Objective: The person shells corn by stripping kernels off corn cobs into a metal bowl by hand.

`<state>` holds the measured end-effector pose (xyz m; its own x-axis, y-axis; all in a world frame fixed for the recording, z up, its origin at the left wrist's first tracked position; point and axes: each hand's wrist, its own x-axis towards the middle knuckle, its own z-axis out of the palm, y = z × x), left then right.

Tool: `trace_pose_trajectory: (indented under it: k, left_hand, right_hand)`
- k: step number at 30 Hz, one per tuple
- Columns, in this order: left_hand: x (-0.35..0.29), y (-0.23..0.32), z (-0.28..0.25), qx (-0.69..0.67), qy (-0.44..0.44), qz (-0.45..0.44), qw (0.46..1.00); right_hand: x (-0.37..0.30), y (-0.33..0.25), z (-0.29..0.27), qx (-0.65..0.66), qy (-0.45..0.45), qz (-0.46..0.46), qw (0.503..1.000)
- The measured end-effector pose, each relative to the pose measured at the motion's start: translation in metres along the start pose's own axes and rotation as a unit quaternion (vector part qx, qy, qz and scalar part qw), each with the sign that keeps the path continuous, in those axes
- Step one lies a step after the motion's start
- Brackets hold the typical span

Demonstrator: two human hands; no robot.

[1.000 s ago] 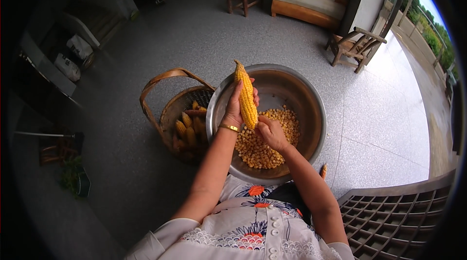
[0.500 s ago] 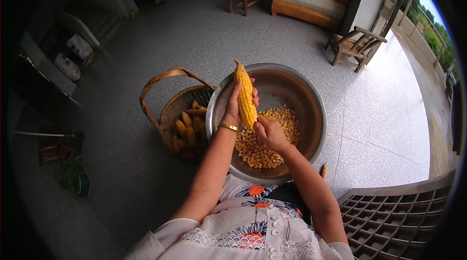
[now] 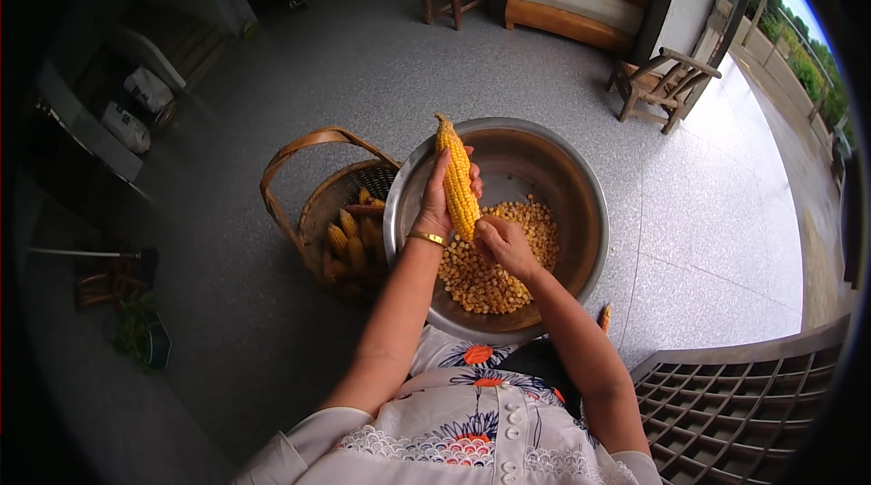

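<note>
A yellow ear of corn point(image 3: 458, 184) is tilted over the wide metal basin point(image 3: 593, 213), its narrow tip pointing away from me. My left hand point(image 3: 437, 199), with a gold bracelet at the wrist, wraps round the ear's middle from the left. At the ear's near end, my right hand point(image 3: 504, 247) is closed, thumb and fingers pressed against it; what lies under the fingertips is hidden. Loose corn kernels point(image 3: 485, 284) cover the basin's bottom on its near side. More ears of corn point(image 3: 352, 235) lie in a woven basket point(image 3: 313, 213) left of the basin.
The basin rests against my lap. A tall handle point(image 3: 313, 136) arches over the basket. Right of the basin, a small cob point(image 3: 605, 317) lies on the floor, near a dark lattice panel point(image 3: 744, 403). Wooden chairs point(image 3: 667, 90) and a sofa point(image 3: 576, 0) stand farther off.
The ear's tip has shifted very slightly to the left. My right hand has moved a little at the near end, its fingers curling closer. Basin and basket stay put.
</note>
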<state>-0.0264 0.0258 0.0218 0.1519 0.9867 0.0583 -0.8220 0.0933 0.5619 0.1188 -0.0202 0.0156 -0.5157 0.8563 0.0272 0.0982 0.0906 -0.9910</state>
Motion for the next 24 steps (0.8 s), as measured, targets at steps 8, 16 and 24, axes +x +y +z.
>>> trace_pose_trajectory:
  k: [8,16,24]
  left_hand:
    - [0.0007,0.0019,0.0019,0.001,-0.003,-0.003,1.000]
    - [-0.0004,0.0029,0.0019,0.047,-0.010,-0.040,0.998]
    - [-0.0009,0.0030,0.0033,0.089,-0.005,-0.042,0.995]
  right_hand:
    - [0.0027,0.0066,-0.0023,0.048,-0.047,-0.019,0.998]
    - [0.0036,0.0046,-0.0052,0.069,-0.113,0.028,0.991]
    - [-0.0014,0.0030,-0.0010,-0.086,-0.061,-0.045,0.993]
